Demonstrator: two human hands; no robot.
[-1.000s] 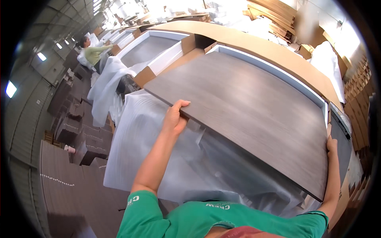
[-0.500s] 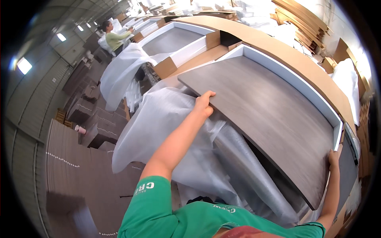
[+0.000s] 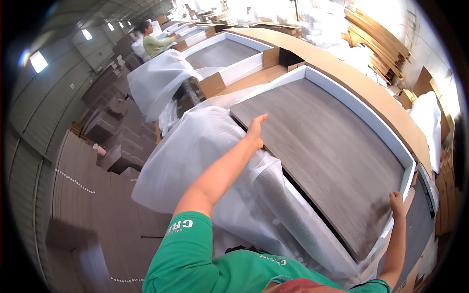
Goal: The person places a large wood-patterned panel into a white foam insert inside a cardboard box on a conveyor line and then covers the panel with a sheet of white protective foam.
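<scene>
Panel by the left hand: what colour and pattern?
The panel is grey-brown with wood-grain streaks; best in head view.

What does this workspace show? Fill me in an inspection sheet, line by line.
Surface: cardboard, mostly covered.
Things: grey-brown panel, white border along its far side.
Clutter: wrap, draped and bunched along the panel's near edge.
Hands: left hand at that edge, right hand curled at the panel's right end; grips unclear.
Cables: nothing seen.
Surroundings: co-worker farther back; dark stacks at left.
</scene>
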